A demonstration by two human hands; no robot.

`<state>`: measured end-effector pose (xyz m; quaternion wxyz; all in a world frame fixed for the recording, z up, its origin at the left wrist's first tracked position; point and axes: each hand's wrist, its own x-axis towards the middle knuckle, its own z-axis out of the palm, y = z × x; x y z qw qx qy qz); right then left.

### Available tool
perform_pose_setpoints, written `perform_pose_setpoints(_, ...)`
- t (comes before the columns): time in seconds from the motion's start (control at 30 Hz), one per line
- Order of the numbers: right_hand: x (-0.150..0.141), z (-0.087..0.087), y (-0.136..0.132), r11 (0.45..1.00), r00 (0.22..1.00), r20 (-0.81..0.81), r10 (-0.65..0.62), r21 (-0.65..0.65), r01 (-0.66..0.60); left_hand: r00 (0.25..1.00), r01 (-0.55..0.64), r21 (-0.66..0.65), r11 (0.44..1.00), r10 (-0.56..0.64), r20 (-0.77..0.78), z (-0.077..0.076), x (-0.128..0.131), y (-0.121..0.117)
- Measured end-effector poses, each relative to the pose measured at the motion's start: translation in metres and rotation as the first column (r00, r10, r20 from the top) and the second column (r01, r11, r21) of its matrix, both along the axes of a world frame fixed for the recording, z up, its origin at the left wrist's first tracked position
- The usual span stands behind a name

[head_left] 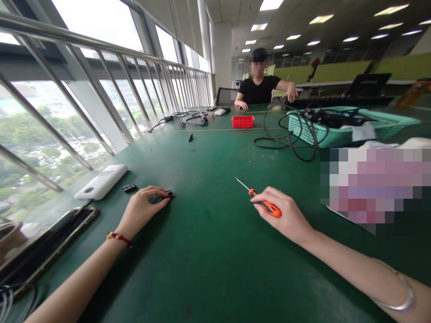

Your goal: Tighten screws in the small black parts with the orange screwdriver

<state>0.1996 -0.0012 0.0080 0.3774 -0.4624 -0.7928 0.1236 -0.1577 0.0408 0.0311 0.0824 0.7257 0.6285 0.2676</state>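
Between the thumb and fingers of my left hand (145, 204) is a small black part (170, 194), resting at the green tabletop (202, 251); its exact kind is too small to make out. A similar small black piece (129, 188) lies just left of that hand. My right hand (286, 215) is closed around an orange and dark grey screwdriver (269, 208). Its thin metal shaft points up and to the left, away from the part in my left hand.
Along the left edge are a white power bank (103, 181) and a phone (50, 246). Farther back lie a black piece (191, 137), a red tray (243, 122), cables (195, 118) and a green basket (340, 134) with cords spilling out. A person (259, 87) sits opposite.
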Motion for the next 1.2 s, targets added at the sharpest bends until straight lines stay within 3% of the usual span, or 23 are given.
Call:
perform_pose_setpoints(0.2,0.000,0.001,0.000,0.999,0.999,0.015,0.028,0.015,-0.029,0.999,-0.003,-0.041,0.999,0.001,-0.050,0.009,-0.009,-0.003)
perform_pose_setpoints(0.37,-0.001,0.001,0.001,0.999,0.998,0.031,0.049,0.012,-0.049,0.998,-0.063,0.030,0.998,0.063,0.016,0.016,-0.012,-0.004)
perform_pose_setpoints(0.47,-0.001,0.001,0.000,0.998,0.997,0.044,0.060,0.025,-0.061,0.987,-0.119,-0.049,0.992,0.123,0.102,0.013,-0.016,-0.001)
perform_pose_setpoints(0.67,-0.001,0.000,0.000,0.996,0.995,0.068,0.072,0.046,-0.075,0.977,-0.104,-0.154,0.983,0.130,0.169,0.008,-0.018,0.001)
perform_pose_setpoints(1.2,0.000,-0.003,0.001,0.995,0.993,0.071,0.096,0.035,-0.099,0.986,-0.069,-0.167,0.984,0.092,0.137,0.008,-0.015,0.001)
